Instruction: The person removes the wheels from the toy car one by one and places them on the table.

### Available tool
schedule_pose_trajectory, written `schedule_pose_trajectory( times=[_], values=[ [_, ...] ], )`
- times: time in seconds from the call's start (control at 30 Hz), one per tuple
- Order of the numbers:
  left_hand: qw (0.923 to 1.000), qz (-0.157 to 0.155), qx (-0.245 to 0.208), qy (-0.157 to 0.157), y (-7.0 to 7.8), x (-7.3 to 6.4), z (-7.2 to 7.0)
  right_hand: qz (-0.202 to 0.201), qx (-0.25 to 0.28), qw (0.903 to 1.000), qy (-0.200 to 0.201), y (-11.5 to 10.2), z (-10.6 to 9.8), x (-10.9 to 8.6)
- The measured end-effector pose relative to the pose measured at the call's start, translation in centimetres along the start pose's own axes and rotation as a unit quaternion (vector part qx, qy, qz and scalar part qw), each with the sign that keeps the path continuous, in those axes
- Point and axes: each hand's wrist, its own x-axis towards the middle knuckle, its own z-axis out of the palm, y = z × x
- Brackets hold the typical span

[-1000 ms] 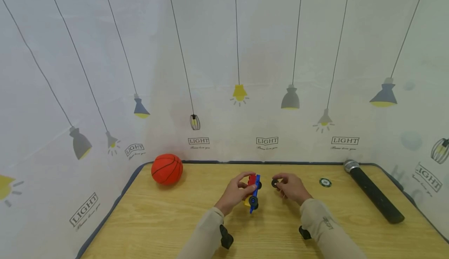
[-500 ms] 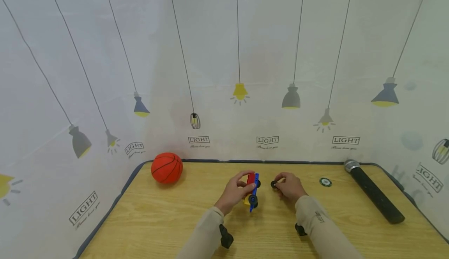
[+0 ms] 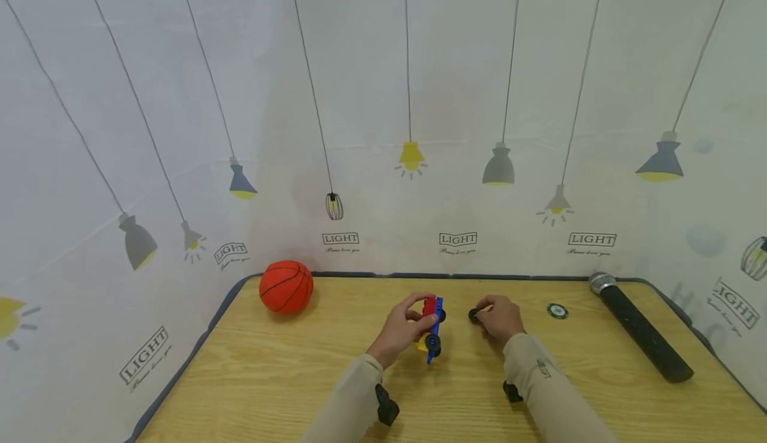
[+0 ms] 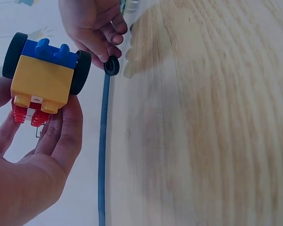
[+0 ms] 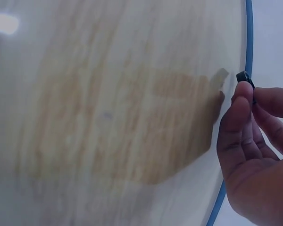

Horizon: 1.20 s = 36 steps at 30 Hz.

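My left hand [image 3: 400, 328] grips a small toy car [image 3: 433, 326] built of red, yellow and blue blocks. Its yellow block [image 4: 41, 80] and two black wheels on the blue base face the left wrist view. To the right, my right hand [image 3: 501, 318] pinches a loose black toy wheel [image 4: 112, 66] between thumb and fingertips. That wheel is apart from the car. In the right wrist view only a sliver of the wheel [image 5: 244, 76] shows past the thumb.
A red toy basketball [image 3: 286, 287] sits at the back left of the wooden table [image 3: 269, 376]. Right of my right hand lie a poker chip [image 3: 558, 311] and a black microphone [image 3: 641, 330]. A white printed wall sheet [image 3: 383, 83] stands behind the table.
My right hand has shifted slightly, and the wheel in its fingers has turned and sits a little farther from the car. My left hand holds the car almost still.
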Motion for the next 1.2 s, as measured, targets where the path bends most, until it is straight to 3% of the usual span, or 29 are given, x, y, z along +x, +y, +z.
schedule_pose_trajectory(
  times=[0.3, 0.57, 1.2],
  values=[
    [1.0, -0.008, -0.003, -0.002, -0.2, 0.1, -0.1, 0.034, 0.038, 0.9986, 0.01, 0.2, -0.2, 0.1],
    [1.0, -0.006, 0.001, -0.006, -0.2, 0.1, 0.0, 0.029, 0.015, 0.9991, 0.026, 0.5, -0.3, 0.4],
    [0.9999, -0.008, -0.004, -0.01, 0.0, 0.0, 0.1, 0.046, 0.017, 0.9983, 0.032, 0.9, -1.0, 0.0]
  ],
)
